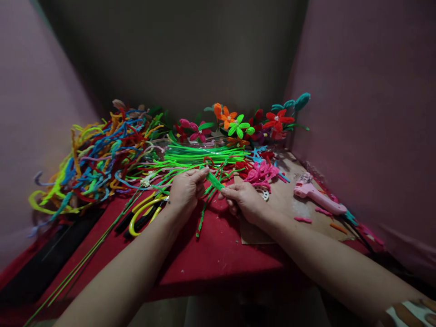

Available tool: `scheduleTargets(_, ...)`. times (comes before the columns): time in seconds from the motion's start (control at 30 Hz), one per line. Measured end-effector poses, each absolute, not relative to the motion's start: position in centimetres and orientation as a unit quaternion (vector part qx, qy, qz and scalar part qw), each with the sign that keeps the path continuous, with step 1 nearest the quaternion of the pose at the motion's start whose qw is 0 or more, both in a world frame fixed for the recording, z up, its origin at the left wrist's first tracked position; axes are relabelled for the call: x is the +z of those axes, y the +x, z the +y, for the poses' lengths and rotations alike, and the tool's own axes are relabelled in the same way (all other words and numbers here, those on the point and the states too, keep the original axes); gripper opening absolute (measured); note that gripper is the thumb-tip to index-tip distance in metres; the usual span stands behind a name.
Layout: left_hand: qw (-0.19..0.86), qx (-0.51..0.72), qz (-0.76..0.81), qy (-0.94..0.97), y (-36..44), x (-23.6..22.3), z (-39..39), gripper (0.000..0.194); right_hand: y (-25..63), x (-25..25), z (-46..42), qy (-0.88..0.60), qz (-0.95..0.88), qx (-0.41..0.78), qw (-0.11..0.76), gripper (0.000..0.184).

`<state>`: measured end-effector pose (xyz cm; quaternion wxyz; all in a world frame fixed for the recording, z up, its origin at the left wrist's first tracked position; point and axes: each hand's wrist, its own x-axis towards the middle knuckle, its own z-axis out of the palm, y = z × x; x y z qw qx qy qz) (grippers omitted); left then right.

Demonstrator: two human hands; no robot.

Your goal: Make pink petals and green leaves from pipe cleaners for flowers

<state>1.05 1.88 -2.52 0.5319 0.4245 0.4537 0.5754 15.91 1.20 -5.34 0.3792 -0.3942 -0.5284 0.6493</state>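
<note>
A person's two bare forearms reach forward, the left forearm (136,263) and the right forearm (316,254) spreading wider apart behind the hands. The left hand (186,190) and right hand (243,200) face each other, near but apart. On each, thumb and index finger are pinched together, pointing toward the opposite hand. The left fingertips sit slightly farther forward than the right ones. Beneath the right pinch, the other fingers curl inward.

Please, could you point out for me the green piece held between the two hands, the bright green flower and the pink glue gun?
Green piece (215,181): head view, the middle of its length.
Bright green flower (239,126): head view, the centre, between its petals.
Pink glue gun (319,196): head view, its handle.
</note>
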Motion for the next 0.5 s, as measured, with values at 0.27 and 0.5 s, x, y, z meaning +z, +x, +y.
scheduleTargets(0.27,0.062,0.41,0.407,0.814,-0.5,-1.0,1.3,0.023,16.2,-5.2,1.5,-0.395,-0.551,0.642,0.359,0.018)
scheduleTargets(0.5,0.033,0.21,0.345,0.914,-0.1,-2.0,1.5,0.013,16.8,-4.6,1.9,-0.379,-0.583,0.661,0.283,0.017)
